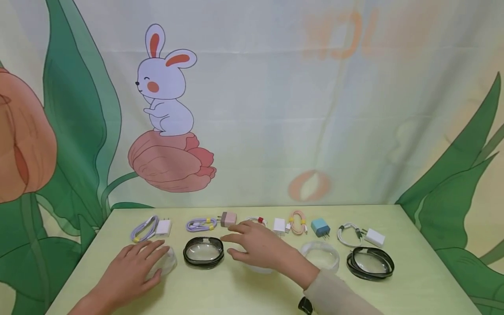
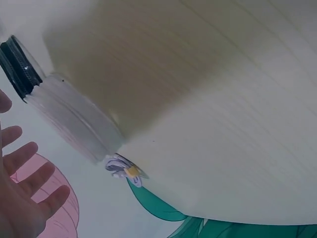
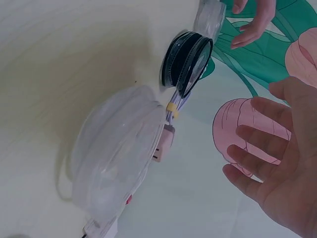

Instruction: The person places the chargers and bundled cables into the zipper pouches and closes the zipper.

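My left hand [image 1: 131, 271], fingers spread and relaxed, hovers over a round clear pouch with a whitish rim [image 1: 170, 262], hiding part of it. In the left wrist view this pouch [image 2: 74, 119] stands beyond the fingertips. My right hand [image 1: 261, 247] is held above another whitish-rimmed clear pouch [image 1: 260, 269], fingers loosely extended and nothing in them. The right wrist view shows that pouch [image 3: 116, 153] apart from the palm. Between the hands lies a round clear pouch with black zipped edging [image 1: 204, 264].
Behind the pouches runs a row of chargers and tied cables, including a purple cable [image 1: 201, 225], pink charger [image 1: 229, 219], pink cable [image 1: 298, 223] and blue charger [image 1: 320, 227]. Another white-rimmed pouch [image 1: 334, 258] and black-rimmed pouch [image 1: 370, 275] lie at right. A printed curtain [image 1: 252, 131] hangs behind.
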`<act>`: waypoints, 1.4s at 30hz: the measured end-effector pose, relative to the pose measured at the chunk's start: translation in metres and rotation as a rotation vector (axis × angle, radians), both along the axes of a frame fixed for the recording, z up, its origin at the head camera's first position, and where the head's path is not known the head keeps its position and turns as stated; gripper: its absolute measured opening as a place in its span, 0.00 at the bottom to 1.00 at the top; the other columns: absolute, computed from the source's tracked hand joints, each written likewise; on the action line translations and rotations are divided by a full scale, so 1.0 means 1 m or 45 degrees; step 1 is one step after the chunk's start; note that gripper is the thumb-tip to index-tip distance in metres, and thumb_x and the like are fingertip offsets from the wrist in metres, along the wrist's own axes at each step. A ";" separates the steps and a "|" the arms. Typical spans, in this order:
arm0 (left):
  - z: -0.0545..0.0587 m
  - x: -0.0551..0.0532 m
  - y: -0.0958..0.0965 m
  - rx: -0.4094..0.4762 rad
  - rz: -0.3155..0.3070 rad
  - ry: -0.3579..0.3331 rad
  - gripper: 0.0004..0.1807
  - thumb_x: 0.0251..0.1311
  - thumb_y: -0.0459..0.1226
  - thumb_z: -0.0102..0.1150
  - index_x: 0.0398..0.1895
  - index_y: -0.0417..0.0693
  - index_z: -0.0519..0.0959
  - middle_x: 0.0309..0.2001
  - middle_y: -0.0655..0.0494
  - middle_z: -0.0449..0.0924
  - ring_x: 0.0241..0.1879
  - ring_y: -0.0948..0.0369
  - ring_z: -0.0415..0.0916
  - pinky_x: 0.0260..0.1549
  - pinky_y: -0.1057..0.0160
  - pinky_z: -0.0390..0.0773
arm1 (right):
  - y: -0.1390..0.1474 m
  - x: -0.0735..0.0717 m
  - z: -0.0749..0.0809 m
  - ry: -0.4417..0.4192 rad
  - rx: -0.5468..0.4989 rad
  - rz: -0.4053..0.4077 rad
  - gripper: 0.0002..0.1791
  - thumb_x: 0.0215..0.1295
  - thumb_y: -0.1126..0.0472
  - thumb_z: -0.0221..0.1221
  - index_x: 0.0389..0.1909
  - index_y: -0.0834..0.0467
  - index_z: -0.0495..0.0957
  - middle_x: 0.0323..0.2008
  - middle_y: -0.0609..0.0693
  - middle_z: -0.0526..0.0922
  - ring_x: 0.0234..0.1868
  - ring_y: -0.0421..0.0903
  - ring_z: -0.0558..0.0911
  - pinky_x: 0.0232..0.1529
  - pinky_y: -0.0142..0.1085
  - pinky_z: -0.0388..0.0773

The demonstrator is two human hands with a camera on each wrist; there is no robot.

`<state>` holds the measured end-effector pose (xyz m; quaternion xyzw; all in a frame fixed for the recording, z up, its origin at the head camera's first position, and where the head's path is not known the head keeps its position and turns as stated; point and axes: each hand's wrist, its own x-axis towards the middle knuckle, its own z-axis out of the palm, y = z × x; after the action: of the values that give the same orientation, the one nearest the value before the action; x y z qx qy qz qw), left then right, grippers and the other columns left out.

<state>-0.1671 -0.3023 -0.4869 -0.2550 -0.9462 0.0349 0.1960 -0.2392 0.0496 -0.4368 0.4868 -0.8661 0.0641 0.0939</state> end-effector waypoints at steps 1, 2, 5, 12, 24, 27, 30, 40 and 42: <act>0.000 0.000 -0.001 -0.003 0.004 -0.011 0.28 0.56 0.48 0.68 0.60 0.51 0.80 0.60 0.51 0.79 0.59 0.47 0.74 0.52 0.41 0.74 | -0.003 0.000 0.001 0.011 0.005 0.009 0.20 0.76 0.47 0.54 0.63 0.47 0.80 0.65 0.49 0.78 0.65 0.48 0.77 0.68 0.42 0.70; -0.001 -0.001 -0.003 -0.008 0.003 -0.019 0.28 0.56 0.48 0.68 0.61 0.52 0.80 0.61 0.51 0.78 0.60 0.46 0.74 0.53 0.41 0.74 | -0.007 -0.001 0.001 0.019 0.006 0.016 0.21 0.76 0.47 0.54 0.64 0.46 0.80 0.66 0.49 0.78 0.65 0.48 0.77 0.68 0.42 0.70; -0.006 -0.004 -0.008 -0.023 -0.010 -0.051 0.30 0.56 0.49 0.68 0.64 0.55 0.78 0.65 0.50 0.75 0.63 0.43 0.71 0.54 0.39 0.73 | -0.017 -0.004 0.001 0.014 0.001 0.026 0.20 0.76 0.47 0.54 0.64 0.44 0.80 0.65 0.49 0.78 0.65 0.48 0.77 0.66 0.41 0.72; -0.018 -0.009 -0.020 -0.029 -0.102 -0.113 0.38 0.52 0.47 0.70 0.70 0.59 0.73 0.72 0.47 0.67 0.68 0.37 0.64 0.57 0.35 0.71 | -0.040 -0.011 0.002 -0.005 0.015 0.071 0.20 0.76 0.49 0.53 0.64 0.46 0.80 0.62 0.48 0.81 0.64 0.46 0.77 0.66 0.37 0.71; -0.020 -0.013 -0.028 -0.039 -0.133 -0.212 0.38 0.53 0.40 0.68 0.71 0.52 0.70 0.67 0.44 0.71 0.52 0.45 0.73 0.45 0.45 0.79 | -0.079 -0.020 0.002 0.025 0.068 0.136 0.21 0.78 0.47 0.51 0.65 0.46 0.79 0.63 0.45 0.80 0.66 0.44 0.76 0.69 0.35 0.66; -0.018 -0.012 -0.025 -0.037 -0.025 -0.308 0.35 0.57 0.46 0.68 0.69 0.49 0.72 0.62 0.42 0.72 0.46 0.46 0.71 0.40 0.47 0.79 | -0.088 -0.020 0.003 0.011 0.077 0.141 0.21 0.78 0.47 0.50 0.65 0.46 0.79 0.64 0.44 0.79 0.67 0.43 0.75 0.70 0.34 0.65; -0.016 -0.012 -0.022 0.011 0.083 -0.407 0.36 0.59 0.52 0.68 0.68 0.47 0.74 0.56 0.42 0.72 0.42 0.48 0.70 0.38 0.49 0.79 | -0.097 -0.020 0.003 0.011 0.086 0.136 0.21 0.78 0.48 0.50 0.64 0.45 0.79 0.64 0.43 0.80 0.67 0.42 0.75 0.70 0.33 0.64; -0.006 -0.005 -0.023 0.033 0.152 -0.458 0.45 0.55 0.65 0.65 0.71 0.53 0.70 0.65 0.42 0.68 0.51 0.45 0.72 0.38 0.43 0.80 | -0.116 -0.024 0.002 -0.119 0.071 0.124 0.19 0.77 0.49 0.52 0.63 0.46 0.80 0.63 0.44 0.80 0.65 0.44 0.76 0.69 0.33 0.67; -0.004 -0.003 -0.027 -0.011 0.082 -0.420 0.46 0.55 0.65 0.65 0.74 0.55 0.67 0.71 0.43 0.64 0.58 0.43 0.71 0.42 0.41 0.79 | -0.119 -0.027 0.001 -0.138 0.078 0.126 0.19 0.77 0.50 0.52 0.63 0.46 0.80 0.63 0.44 0.80 0.65 0.43 0.76 0.68 0.33 0.67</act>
<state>-0.1698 -0.3297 -0.4907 -0.2278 -0.9730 0.0027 0.0359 -0.2661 -0.0699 -0.4355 0.5275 -0.8463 0.0685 0.0287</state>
